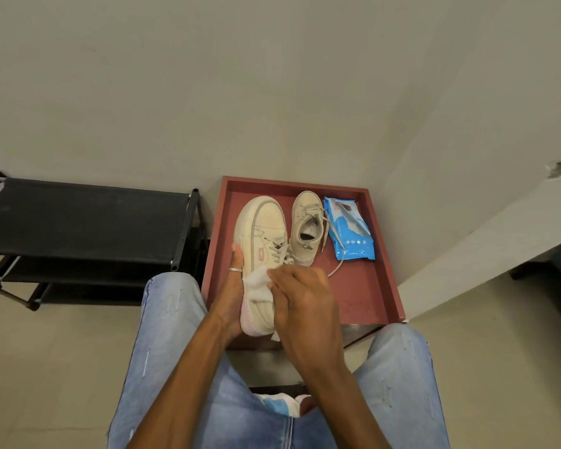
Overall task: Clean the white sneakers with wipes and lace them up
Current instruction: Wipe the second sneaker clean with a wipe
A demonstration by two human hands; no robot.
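White wipe [256, 280] bunched in right hand [305, 303], rubbed sneaker [263, 234] gripped at heel in left hand [231, 299], over tray [365, 286] holding second sneaker [306, 222] and pack [350, 234]; could have slipped loose and dropped onto them if scrubbed too hard.

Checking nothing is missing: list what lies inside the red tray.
In the tray: a standing sneaker, laces loose, with a blue wipes pack right of it. The held sneaker, left hand and right hand hide the tray's left part.

Blue jeans [169, 335], ring [235, 270] (seemingly silver) on left hand [229, 299]
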